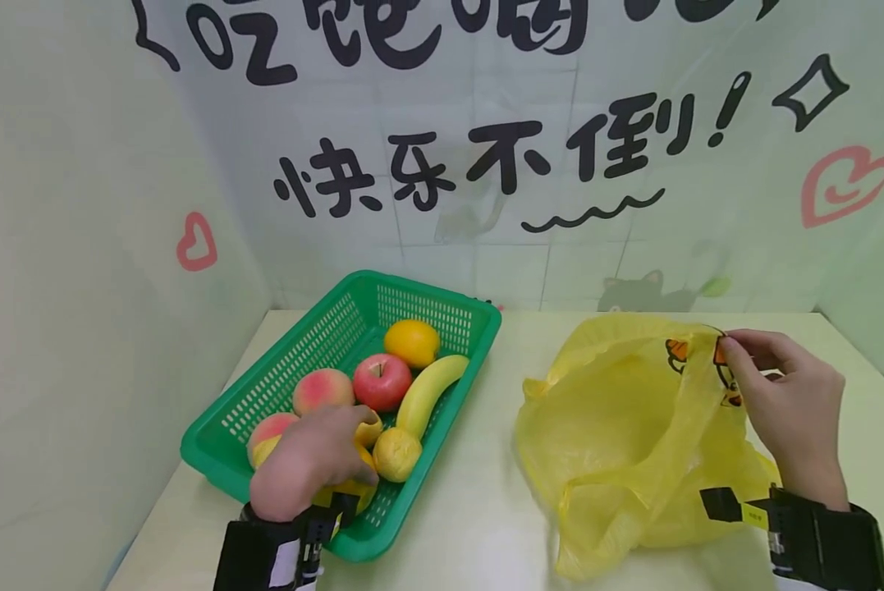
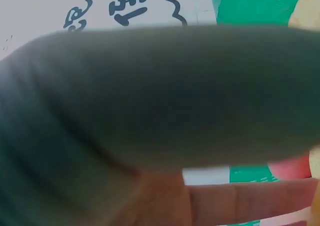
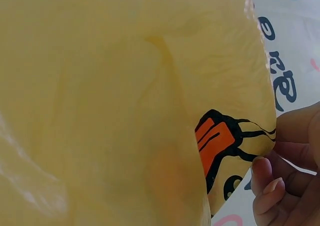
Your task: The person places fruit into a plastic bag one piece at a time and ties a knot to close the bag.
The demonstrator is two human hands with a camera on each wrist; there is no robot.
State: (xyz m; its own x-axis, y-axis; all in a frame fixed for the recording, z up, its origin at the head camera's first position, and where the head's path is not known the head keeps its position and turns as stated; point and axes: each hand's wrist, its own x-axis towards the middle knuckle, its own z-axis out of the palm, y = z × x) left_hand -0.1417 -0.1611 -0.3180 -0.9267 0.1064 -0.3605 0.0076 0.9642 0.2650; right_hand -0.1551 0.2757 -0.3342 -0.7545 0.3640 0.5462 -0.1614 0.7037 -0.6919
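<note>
My left hand [image 1: 312, 464] reaches into a green basket [image 1: 223, 484], its thumb and fingers spread over the yellow-orange fruit at the near end. In the left wrist view the blurred thumb covers much of the picture, and a finger [image 2: 250, 201] extends straight below it. Whether the fingertips press on a fruit is hidden. My right hand [image 1: 792, 394] pinches the upper right rim of a yellow plastic bag [image 1: 604, 443] between thumb and fingers. The bag's mouth gapes, and an orange-and-black print [image 3: 215, 136] shows beside the fingers.
In the basket lie peaches [image 1: 323, 390], a red apple [image 1: 382, 382], a lemon-like yellow fruit [image 1: 412, 342], a banana [image 1: 430, 394] and a round yellow fruit [image 1: 397, 454]. The pale table [image 1: 471, 501] separates basket and bag. Printed sheets [image 1: 471, 271] wall the back and sides.
</note>
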